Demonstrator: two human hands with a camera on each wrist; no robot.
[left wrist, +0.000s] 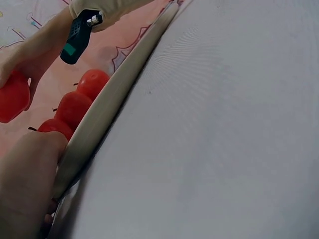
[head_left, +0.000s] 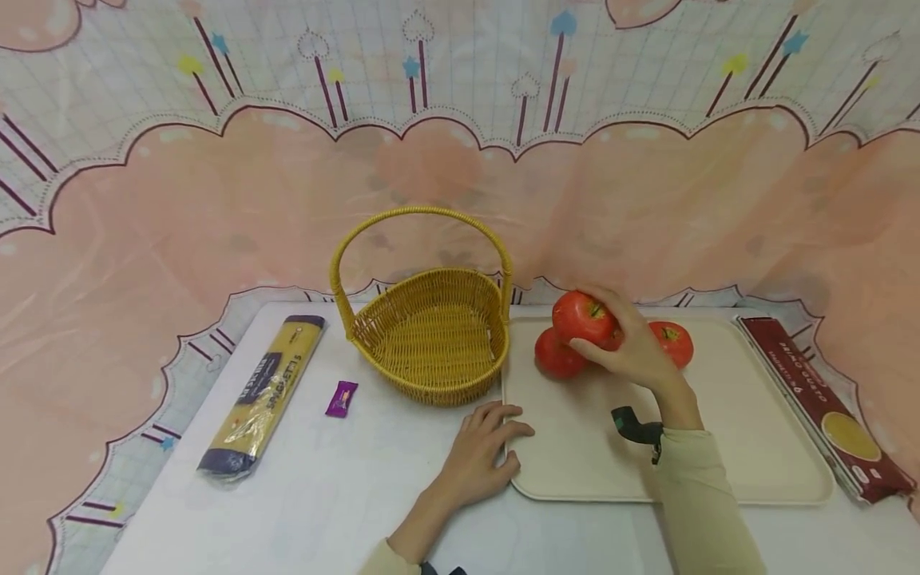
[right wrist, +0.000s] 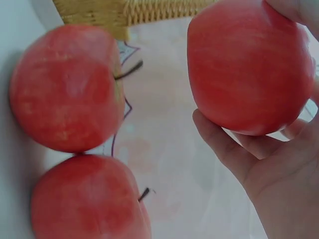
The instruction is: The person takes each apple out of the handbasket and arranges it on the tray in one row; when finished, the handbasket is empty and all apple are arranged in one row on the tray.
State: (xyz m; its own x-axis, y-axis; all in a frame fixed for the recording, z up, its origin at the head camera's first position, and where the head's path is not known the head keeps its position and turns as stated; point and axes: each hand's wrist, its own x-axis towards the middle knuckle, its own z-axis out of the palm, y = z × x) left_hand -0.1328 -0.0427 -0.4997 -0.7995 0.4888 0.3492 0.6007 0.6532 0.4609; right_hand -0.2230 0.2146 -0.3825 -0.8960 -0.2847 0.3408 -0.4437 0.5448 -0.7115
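My right hand (head_left: 632, 343) grips a red apple (head_left: 577, 318) from its right side, thumb below and fingers behind, raised above the other apples. In the right wrist view the held apple (right wrist: 249, 69) sits between thumb and fingers. Under it, a second apple (head_left: 557, 357) rests on the beige tray (head_left: 719, 447); another is mostly hidden behind my hand. A further apple (head_left: 672, 343) lies right of my hand. My left hand (head_left: 477, 455) rests at the tray's left edge, its loosely bent fingers reaching over the rim.
A yellow wicker basket (head_left: 431, 387) with a tall handle stands left of the tray. Farther left lie a purple-wrapped candy (head_left: 341, 398) and a spaghetti pack (head_left: 266, 395). A dark red spaghetti pack (head_left: 819, 399) lies along the tray's right edge. Patterned cloth (head_left: 460, 176) hangs behind the table.
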